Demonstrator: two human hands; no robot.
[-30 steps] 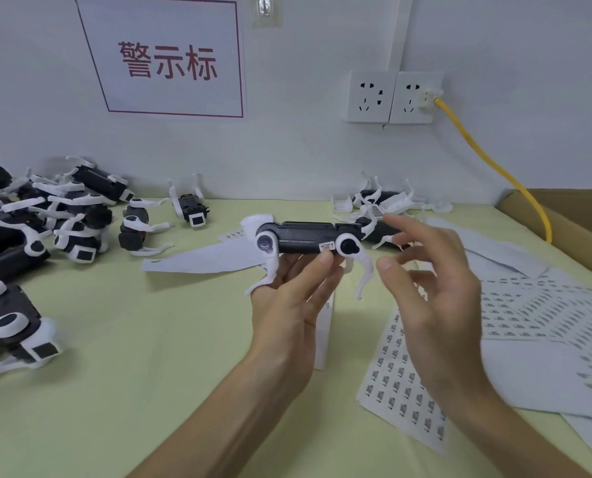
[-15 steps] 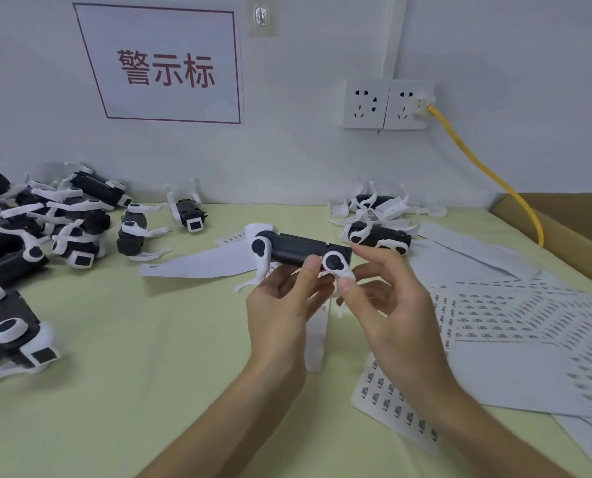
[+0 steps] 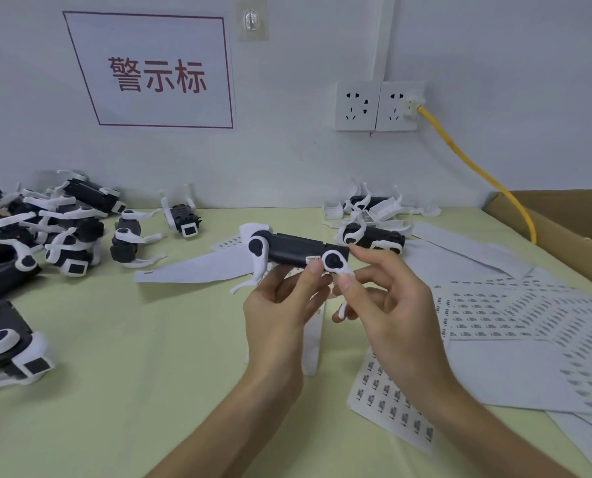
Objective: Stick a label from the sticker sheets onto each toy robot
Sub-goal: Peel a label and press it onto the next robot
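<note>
Head view: a toy robot [image 3: 298,250] is held level above the table [image 3: 132,391], well apart from the heap of robots [image 3: 46,236] at the left and nearer the sticker sheets [image 3: 515,305] spread at the right. It is gripped from below by the left hand [image 3: 280,319], whose thumb [image 3: 313,270] is set against the lower edge of a small label [image 3: 311,259] on the body's side. The robot's right end is pinched by the right hand [image 3: 387,305], with the forefinger over the top and the thumb under the white hip disc.

The step in hand is judged to be the pressing-down of the label. It is best done by rubbing the thumb pad flat from one end of the label to the other, so that no corner is left lifted. The hard shell should be steadied rather than a leg, since the thin legs look likely to flex.

The body is a long, matt black plastic bar with rounded edges. The hips are white discs with black centres, and the legs taper to slim white hooks. The sheets are thin white paper printed in close rows, laid flat and partly overlapping.
</note>
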